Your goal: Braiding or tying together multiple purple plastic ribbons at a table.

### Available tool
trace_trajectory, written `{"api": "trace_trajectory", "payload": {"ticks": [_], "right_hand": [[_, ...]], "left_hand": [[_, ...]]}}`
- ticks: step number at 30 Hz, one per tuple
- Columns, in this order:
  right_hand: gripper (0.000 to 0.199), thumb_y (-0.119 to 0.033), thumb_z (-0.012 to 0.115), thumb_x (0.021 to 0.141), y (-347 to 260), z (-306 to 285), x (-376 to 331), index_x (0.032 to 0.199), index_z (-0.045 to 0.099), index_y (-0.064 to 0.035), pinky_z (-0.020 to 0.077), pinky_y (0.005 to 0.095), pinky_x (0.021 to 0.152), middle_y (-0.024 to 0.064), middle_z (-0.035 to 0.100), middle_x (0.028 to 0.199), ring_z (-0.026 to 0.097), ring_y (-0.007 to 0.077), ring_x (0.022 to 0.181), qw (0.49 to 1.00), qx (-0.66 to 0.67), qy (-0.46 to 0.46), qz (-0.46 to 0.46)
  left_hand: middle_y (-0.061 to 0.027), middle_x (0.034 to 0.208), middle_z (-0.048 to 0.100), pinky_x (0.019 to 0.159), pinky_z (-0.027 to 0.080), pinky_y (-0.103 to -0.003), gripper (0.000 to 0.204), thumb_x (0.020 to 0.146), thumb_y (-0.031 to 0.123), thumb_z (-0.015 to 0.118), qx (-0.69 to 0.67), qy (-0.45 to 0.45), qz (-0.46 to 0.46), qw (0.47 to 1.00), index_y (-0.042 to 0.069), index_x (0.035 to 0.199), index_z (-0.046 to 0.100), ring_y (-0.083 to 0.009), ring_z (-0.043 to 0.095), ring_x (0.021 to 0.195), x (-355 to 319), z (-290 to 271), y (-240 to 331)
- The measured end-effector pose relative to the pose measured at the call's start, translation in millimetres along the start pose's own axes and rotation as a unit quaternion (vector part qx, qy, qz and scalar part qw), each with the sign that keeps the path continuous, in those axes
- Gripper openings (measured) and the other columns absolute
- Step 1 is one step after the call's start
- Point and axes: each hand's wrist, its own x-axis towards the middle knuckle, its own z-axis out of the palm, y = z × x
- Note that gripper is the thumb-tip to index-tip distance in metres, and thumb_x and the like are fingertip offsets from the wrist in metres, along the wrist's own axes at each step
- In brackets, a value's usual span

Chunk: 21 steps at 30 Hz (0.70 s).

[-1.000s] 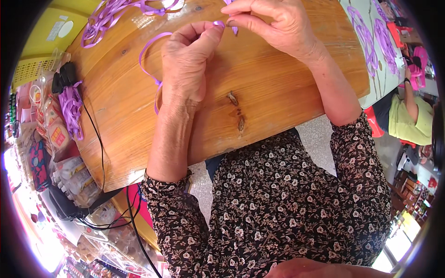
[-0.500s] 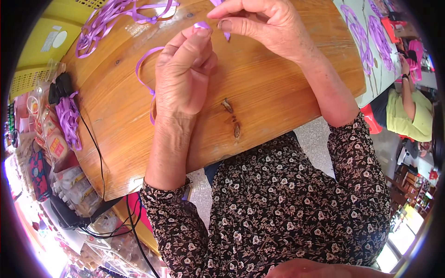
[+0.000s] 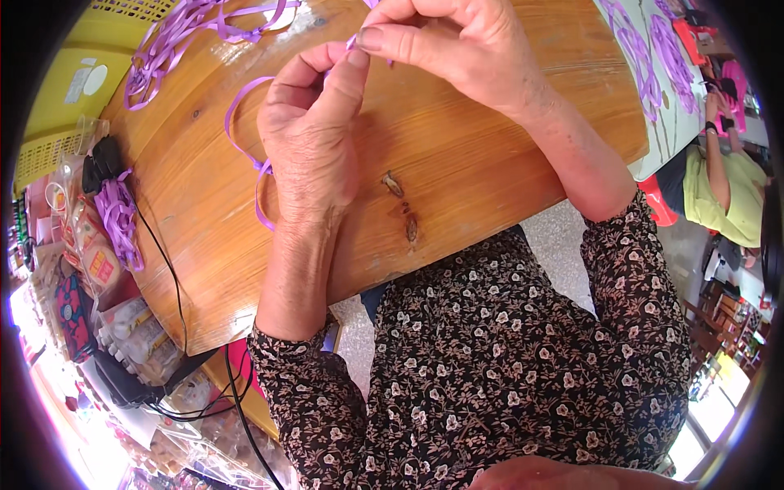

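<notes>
My left hand (image 3: 314,122) is closed, its thumb and index finger pinching a narrow purple ribbon (image 3: 233,122). Part of that ribbon curls down along the left side of the hand and wrist, with a small knot or fold beside the wrist. My right hand (image 3: 461,61) meets it from the right, thumb and index fingertip pressed together on the ribbon at the left fingertips. A bit of ribbon shows above and behind the right fingers. The exact fold between the fingertips is mostly covered.
On the wooden table (image 3: 457,180), a tangled heap of purple ribbon (image 3: 184,45) lies far left. Yellow baskets (image 3: 90,82), a purple ribbon bundle (image 3: 118,216) and a black cable (image 3: 163,245) are at left. More ribbon loops (image 3: 633,61) lie on a white table; a person in yellow-green sits beyond.
My right hand has moved left and slightly down, bringing its fingertips from apart to touching the ribbon at my left fingertips. The left hand has turned and shifted a little left.
</notes>
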Motion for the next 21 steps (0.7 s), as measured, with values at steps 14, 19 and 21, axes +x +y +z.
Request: {"api": "trace_trajectory", "payload": {"ticks": [14,19,21], "right_hand": [[0.013,-0.014,0.065,0.086,-10.1,-5.5,4.2,0.089,0.067,-0.0017,0.0441,0.0196,0.073,0.0016,0.065,0.083,0.057,0.0067,0.08,0.941,0.093,-0.05,0.321],[0.013,-0.014,0.065,0.085,7.6,1.8,-2.3,0.089,0.066,-0.002,0.0436,0.0195,0.072,0.0012,0.064,0.082,0.057,0.0063,0.08,0.918,0.208,-0.023,0.338],[0.014,-0.014,0.065,0.085,10.0,2.8,-3.2,0.09,0.066,-0.0016,0.0437,0.0196,0.073,0.0015,0.064,0.083,0.057,0.0067,0.08,0.908,0.23,-0.019,0.35]], "left_hand": [[0.0011,0.083,0.062,0.066,0.041,-0.017,0.011,0.081,0.001,0.068,-0.01,-0.034,0.015,0.999,0.0,0.092,0.064,-0.0037,0.053,0.073,-0.6,-2.6,3.5],[0.0017,0.082,0.062,0.064,0.04,-0.016,0.01,0.082,0.002,0.068,-0.001,0.011,0.018,1.0,0.0,0.092,0.065,-0.0026,0.051,0.071,0.0,-3.5,-1.6],[0.0026,0.081,0.061,0.06,0.037,-0.015,0.011,0.082,0.003,0.067,-0.035,-0.011,-0.015,0.999,0.002,0.092,0.064,-0.0019,0.049,0.067,1.7,-6.9,-1.3]]}}
